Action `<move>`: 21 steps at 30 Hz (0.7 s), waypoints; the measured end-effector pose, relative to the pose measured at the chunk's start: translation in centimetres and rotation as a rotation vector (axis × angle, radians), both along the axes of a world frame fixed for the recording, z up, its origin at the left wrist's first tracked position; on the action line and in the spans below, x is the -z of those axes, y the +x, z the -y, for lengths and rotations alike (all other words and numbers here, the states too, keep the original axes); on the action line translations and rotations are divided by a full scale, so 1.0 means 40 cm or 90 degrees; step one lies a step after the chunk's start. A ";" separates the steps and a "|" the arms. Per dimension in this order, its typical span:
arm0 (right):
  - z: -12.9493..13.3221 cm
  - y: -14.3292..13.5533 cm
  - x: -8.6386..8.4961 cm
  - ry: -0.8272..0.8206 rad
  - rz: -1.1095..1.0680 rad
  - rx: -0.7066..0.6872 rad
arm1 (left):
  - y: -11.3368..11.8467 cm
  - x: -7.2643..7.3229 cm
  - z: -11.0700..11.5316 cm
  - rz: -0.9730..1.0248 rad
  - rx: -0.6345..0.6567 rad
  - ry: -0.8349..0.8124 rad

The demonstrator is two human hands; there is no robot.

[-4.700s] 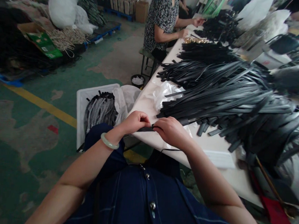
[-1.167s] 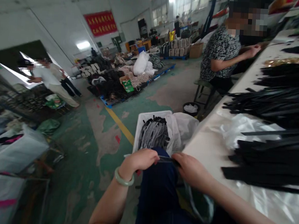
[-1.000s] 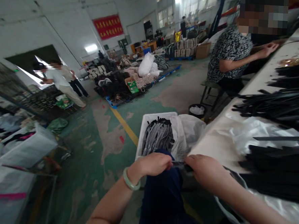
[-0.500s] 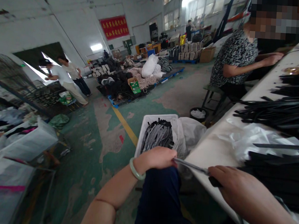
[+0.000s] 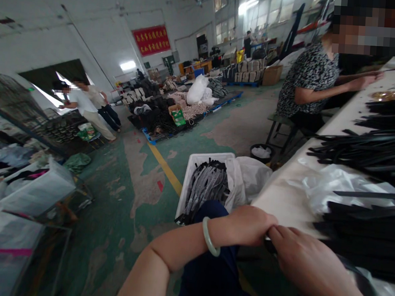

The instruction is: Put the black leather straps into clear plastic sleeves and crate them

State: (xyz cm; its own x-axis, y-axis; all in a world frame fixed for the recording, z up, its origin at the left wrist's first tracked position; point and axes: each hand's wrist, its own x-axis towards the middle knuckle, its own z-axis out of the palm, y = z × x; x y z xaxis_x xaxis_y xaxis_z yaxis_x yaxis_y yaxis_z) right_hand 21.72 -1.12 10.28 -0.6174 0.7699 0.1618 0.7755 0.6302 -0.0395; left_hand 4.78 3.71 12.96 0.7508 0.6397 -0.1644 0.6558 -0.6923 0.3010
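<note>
My left hand, with a pale green bangle on its wrist, reaches across to the right over my knee. Its fingers are closed and meet those of my right hand beside the table edge. My right hand is closed too, and a short dark part of a strap shows beneath its fingers. Most of that strap is hidden by the hands, so I cannot tell how much of it my left fingers grip. Below and beyond my left hand stands a white bin filled with grey and black straps.
Black straps lie in piles on the white table, with clear plastic among them. A co-worker sits farther along it. White sacking hangs beside the bin. Translucent bins stand at left.
My left hand has moved right, from over the bin to against my right hand. The grey strap stretched between them is no longer visible. More of the bin's straps show.
</note>
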 end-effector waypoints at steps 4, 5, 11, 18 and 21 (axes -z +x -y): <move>-0.029 0.048 -0.006 -0.042 0.001 0.071 | -0.027 -0.019 -0.011 0.131 0.013 -0.027; -0.039 0.070 -0.016 -0.059 -0.004 0.094 | -0.050 -0.029 -0.018 0.142 -0.028 -0.026; -0.076 0.152 -0.092 -0.169 -0.040 0.182 | -0.164 -0.045 -0.064 0.137 -0.191 -0.110; -0.107 0.134 -0.126 -0.186 -0.023 0.170 | -0.142 -0.021 -0.050 0.203 -0.153 0.018; -0.121 0.055 -0.133 -0.165 -0.114 0.061 | -0.125 -0.033 -0.042 0.210 -0.111 0.040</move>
State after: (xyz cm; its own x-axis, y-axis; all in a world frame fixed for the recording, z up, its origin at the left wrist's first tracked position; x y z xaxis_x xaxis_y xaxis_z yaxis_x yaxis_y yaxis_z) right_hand 23.91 3.71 15.59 -0.5192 0.8531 0.0512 0.7975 0.5052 -0.3299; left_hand -0.23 5.38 14.28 0.6352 0.7641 0.1123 0.6405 -0.6025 0.4762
